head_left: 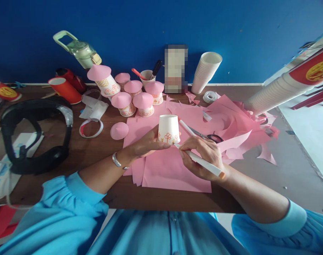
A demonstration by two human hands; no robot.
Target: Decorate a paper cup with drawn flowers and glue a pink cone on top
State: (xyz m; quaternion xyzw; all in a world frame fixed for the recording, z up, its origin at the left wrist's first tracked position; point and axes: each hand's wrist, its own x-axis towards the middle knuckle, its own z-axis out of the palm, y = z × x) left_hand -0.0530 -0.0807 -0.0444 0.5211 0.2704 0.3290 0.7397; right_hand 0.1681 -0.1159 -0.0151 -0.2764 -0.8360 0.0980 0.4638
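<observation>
My left hand (151,142) grips a white paper cup (168,125), turned upside down, around its lower side. Orange flowers and small yellow leaf marks are drawn near the cup's rim. In my right hand (202,156) is a white marker pen (204,163) with an orange end, its tip at the cup's rim. Beneath both hands lie sheets of pink paper (174,173). Scissors (208,136) with dark handles and an orange marker (186,127) rest just behind my right hand.
Several decorated cups with pink cone tops (143,101) stand at the back left, near a loose pink cone (119,131). Stacked white cups (205,74), tape (210,96) and paper scraps (238,124) lie right. A black headband device (36,136) and green bottle (81,53) are left.
</observation>
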